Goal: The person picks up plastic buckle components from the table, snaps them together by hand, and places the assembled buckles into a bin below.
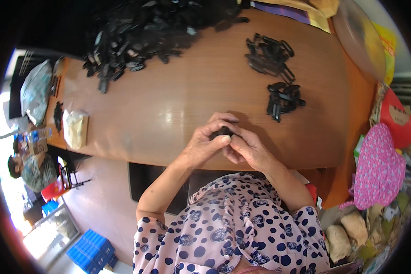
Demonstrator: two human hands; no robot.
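Close to the table's near edge, my left hand (204, 142) and my right hand (250, 145) meet with fingers curled together. Between them shows a small black piece (222, 132), mostly covered by fingers and thumbs, so its exact kind is hidden. Both hands appear closed on it. To the right of my hands sits a small heap of black oblong plastic pieces (285, 99), some looking like open loops. Just beyond lies a second heap of similar pieces (269, 55). A much larger pile of black pieces (137, 43) spreads over the far left of the table.
The wooden table (169, 109) carries a white-and-tan bag (76, 129) and a short row of dark pieces (58, 116) at left. At right are a translucent round container (360, 39) and a pink flowered cloth (380, 166). A person (37, 171) sits at far left.
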